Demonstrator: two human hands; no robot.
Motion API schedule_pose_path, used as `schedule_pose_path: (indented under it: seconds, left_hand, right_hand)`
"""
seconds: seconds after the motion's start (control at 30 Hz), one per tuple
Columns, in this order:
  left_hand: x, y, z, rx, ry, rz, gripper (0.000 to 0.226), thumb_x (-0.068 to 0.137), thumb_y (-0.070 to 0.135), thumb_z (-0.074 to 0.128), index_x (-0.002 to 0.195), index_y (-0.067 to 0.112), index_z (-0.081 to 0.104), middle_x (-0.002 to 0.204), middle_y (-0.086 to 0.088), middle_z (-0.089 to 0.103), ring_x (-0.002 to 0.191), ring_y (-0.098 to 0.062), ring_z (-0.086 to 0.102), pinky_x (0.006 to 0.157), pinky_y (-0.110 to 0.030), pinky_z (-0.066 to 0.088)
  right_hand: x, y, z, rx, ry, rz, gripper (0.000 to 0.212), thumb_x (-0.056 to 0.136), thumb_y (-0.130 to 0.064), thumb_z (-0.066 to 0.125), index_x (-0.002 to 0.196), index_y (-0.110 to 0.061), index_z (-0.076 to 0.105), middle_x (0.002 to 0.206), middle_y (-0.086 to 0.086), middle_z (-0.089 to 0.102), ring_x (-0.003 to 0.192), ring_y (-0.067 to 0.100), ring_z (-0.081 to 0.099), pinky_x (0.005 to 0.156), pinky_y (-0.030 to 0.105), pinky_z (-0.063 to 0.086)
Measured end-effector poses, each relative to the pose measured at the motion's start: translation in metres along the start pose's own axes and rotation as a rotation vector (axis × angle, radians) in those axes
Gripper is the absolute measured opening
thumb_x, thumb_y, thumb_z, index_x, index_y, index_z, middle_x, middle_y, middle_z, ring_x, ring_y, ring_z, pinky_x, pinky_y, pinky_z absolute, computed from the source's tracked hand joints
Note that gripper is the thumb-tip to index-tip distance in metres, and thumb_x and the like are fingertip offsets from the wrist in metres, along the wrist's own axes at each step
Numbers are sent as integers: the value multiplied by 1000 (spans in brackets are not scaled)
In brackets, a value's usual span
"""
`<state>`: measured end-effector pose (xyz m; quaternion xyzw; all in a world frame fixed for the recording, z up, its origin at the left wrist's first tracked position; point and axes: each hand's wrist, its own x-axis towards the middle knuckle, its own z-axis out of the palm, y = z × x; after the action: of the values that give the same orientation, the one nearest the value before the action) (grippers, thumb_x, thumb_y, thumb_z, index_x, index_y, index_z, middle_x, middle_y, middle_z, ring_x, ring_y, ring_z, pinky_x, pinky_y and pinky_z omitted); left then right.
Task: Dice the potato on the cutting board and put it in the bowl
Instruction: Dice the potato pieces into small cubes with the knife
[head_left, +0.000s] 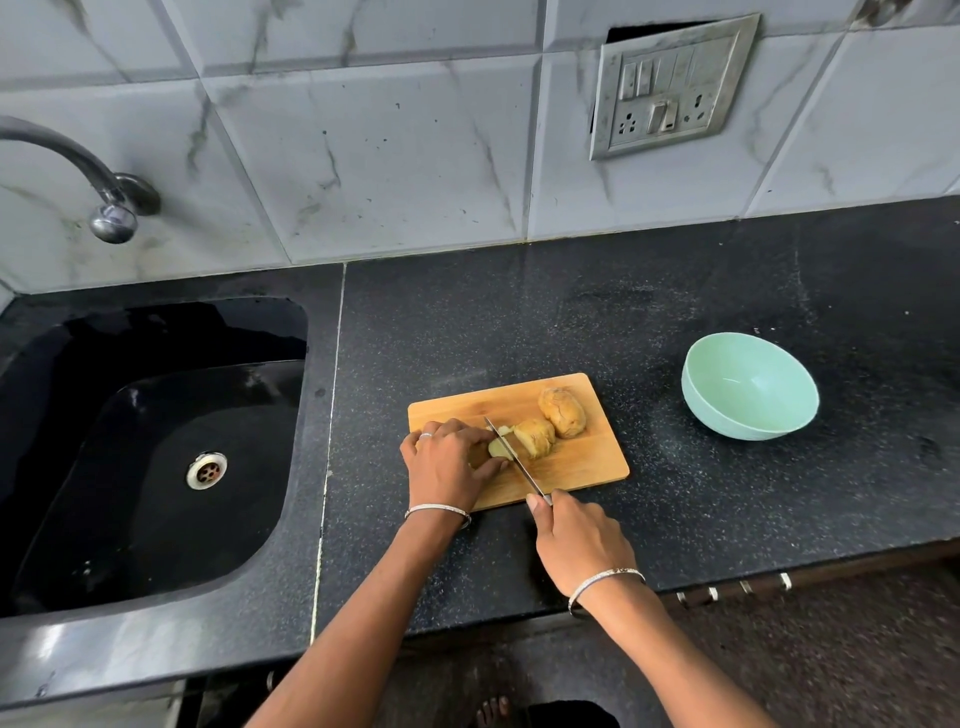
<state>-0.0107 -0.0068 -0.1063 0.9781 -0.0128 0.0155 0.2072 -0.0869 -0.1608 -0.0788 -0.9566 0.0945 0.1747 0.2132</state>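
A wooden cutting board lies on the black counter. One potato half rests at its far right corner. A second piece lies mid-board, and a pale slice sits under my left hand, which presses down on it. The knife blade stands between that slice and the middle piece, and my right hand grips its handle at the board's near edge. A mint-green bowl stands to the right of the board with nothing visible inside.
A black sink with a metal drain fills the left side, under a curved tap. The tiled wall carries a switch and socket plate. Black speckled counter lies behind the board; the counter's front edge runs just below my wrists.
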Motion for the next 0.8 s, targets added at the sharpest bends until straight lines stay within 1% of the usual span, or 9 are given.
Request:
schedule_pose_path:
  seconds: [0.1,0.2,0.3,0.5,0.63,0.8]
  left_hand:
    - [1,1,1,-4,-1,-2,36,80,55,67,112,39,68,112,13,65,110,-15,49,100,-40,26]
    - [1,0,1,-26,0,-12,34,78,55,69,109,39,69,110,14,65,108,-15,49,98,-40,27]
    - [1,1,2,-29,3,-16,33,78,55,69,107,38,69,109,14,65,107,-14,50,97,-40,28]
    - [2,1,2,-37,6,-25,31,78,53,70,105,37,69,108,14,66,107,-14,51,99,-41,28]
    - [0,1,4,-27,24,-31,31,77,53,70,103,36,69,106,13,66,106,-14,51,99,-41,27]
    - [-5,1,6,17,57,-40,32,75,56,69,99,34,69,103,13,66,106,-15,51,104,-43,25]
  right_hand:
    - [4,3,-1,20,-27,1,44,103,-51,26,105,-19,56,111,11,64,105,37,60,76,41,44]
    - [5,6,-1,44,-59,-15,41,103,-51,27,96,-21,53,108,10,64,102,37,60,75,41,45]
    - [6,10,-2,35,-69,-24,38,102,-52,28,94,-23,51,107,9,64,101,37,60,74,41,45]
    - [4,15,-2,76,-78,-32,38,102,-53,28,88,-25,50,102,7,64,100,36,60,79,43,47]
    - [4,12,4,80,-62,-32,39,102,-53,27,93,-23,51,104,9,64,101,38,60,77,41,45]
    - [4,13,9,-25,39,-70,42,103,-52,25,105,-20,53,106,11,66,101,38,62,70,39,40]
